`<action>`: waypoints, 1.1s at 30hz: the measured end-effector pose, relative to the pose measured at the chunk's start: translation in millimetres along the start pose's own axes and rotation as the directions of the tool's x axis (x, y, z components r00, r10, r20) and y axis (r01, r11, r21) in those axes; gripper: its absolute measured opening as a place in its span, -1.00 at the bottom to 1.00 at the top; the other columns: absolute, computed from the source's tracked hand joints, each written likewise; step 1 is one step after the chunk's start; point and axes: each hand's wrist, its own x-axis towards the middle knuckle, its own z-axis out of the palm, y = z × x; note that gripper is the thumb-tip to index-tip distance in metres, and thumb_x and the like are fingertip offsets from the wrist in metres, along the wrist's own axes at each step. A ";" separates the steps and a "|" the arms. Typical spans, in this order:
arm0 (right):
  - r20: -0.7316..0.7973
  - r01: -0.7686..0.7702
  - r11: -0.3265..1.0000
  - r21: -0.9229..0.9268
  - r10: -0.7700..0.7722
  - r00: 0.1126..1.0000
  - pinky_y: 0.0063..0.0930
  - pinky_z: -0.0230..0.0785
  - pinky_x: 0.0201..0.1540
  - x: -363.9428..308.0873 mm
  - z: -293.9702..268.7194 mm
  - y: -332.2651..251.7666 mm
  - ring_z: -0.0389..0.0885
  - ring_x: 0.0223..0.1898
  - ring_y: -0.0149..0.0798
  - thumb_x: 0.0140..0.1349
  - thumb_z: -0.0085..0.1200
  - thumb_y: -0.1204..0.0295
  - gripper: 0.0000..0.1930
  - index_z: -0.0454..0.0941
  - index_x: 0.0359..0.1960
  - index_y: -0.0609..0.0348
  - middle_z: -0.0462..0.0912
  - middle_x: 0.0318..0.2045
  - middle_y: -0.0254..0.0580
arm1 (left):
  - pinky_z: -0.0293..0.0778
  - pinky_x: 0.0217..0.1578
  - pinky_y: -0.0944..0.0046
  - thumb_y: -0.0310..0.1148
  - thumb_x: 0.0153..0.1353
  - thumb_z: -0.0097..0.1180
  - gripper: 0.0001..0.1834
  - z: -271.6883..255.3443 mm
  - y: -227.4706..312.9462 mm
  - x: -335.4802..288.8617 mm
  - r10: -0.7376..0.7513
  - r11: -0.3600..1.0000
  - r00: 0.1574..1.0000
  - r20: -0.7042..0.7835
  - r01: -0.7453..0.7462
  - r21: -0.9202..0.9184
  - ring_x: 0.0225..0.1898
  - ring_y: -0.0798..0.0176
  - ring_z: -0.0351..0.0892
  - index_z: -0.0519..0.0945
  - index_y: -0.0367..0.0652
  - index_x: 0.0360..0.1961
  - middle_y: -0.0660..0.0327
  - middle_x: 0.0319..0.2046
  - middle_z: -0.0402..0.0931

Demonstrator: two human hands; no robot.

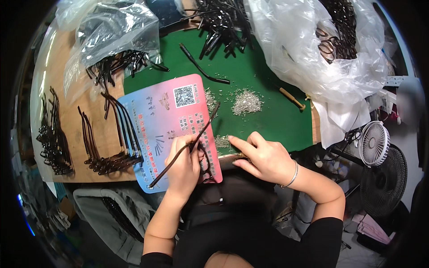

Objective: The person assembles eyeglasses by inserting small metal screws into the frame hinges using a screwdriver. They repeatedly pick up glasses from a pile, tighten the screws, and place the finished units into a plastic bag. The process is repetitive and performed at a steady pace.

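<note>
Left hand (183, 163) pinched on glasses (163, 173), right forefinger at a small metal pile (222, 142).
Head view: fingers cover the middle of the glasses, and their near part is hard to make out against the card (156, 114); the far-right bag (286, 53) and the dark heap (223, 27) are cut off by the top edge. A brass-coloured piece (242, 155) by the thumb of the right hand (263, 158) is mostly hidden, and I cannot tell whether that grip holds it. The glasses lie within the narrow left grip, over the card, one thin dark end slanting out far and right, another near and left. They are left of the right hand, whose forefinger reaches the pile near the close edge of the table (56, 67).
</note>
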 end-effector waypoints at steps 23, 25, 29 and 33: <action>-0.207 -0.051 0.956 -0.288 -0.010 0.978 -0.51 0.38 -0.60 -13.6 9.2 3.7 0.46 -0.56 -0.32 -0.12 0.12 0.49 -0.54 0.53 -0.05 0.02 0.39 -0.42 -0.22 | 0.40 -0.59 0.45 -0.67 0.16 -0.02 -0.88 8.4 -4.4 -5.2 0.108 0.992 0.994 0.010 -0.109 0.067 -0.63 0.41 0.45 0.47 -0.34 -0.26 0.16 -0.39 0.45; -0.238 -0.072 0.954 -0.292 0.001 0.971 -0.51 0.35 -0.63 -13.5 11.4 5.5 0.39 -0.62 -0.34 -0.12 0.11 0.46 -0.55 0.53 -0.06 0.01 0.37 -0.43 -0.23 | 0.40 -0.59 0.45 -0.67 0.17 -0.02 -0.88 8.5 -4.7 -5.3 0.112 0.992 0.994 0.015 -0.113 0.057 -0.63 0.41 0.45 0.47 -0.34 -0.27 0.15 -0.39 0.44; -0.191 -0.080 0.956 -0.283 0.025 0.981 -0.48 0.40 -0.58 -12.1 7.9 3.0 0.49 -0.54 -0.31 -0.13 0.13 0.51 -0.53 0.53 -0.05 0.02 0.40 -0.40 -0.22 | 0.44 -0.50 0.30 -0.77 -0.05 0.03 -0.71 7.6 -1.1 -3.7 0.040 0.999 0.999 0.024 -0.040 0.009 -0.54 0.19 0.50 0.48 -0.28 -0.26 0.07 -0.42 0.46; -0.188 -0.071 0.956 -0.283 0.017 0.982 -0.46 0.39 -0.59 -8.9 6.9 0.0 0.48 -0.56 -0.30 -0.12 0.12 0.51 -0.51 0.52 -0.02 -0.03 0.40 -0.41 -0.22 | 0.43 -0.51 0.32 -0.75 -0.01 0.04 -0.74 5.0 0.8 -2.3 0.029 0.999 0.998 0.049 -0.028 -0.027 -0.55 0.21 0.50 0.48 -0.28 -0.26 0.08 -0.43 0.45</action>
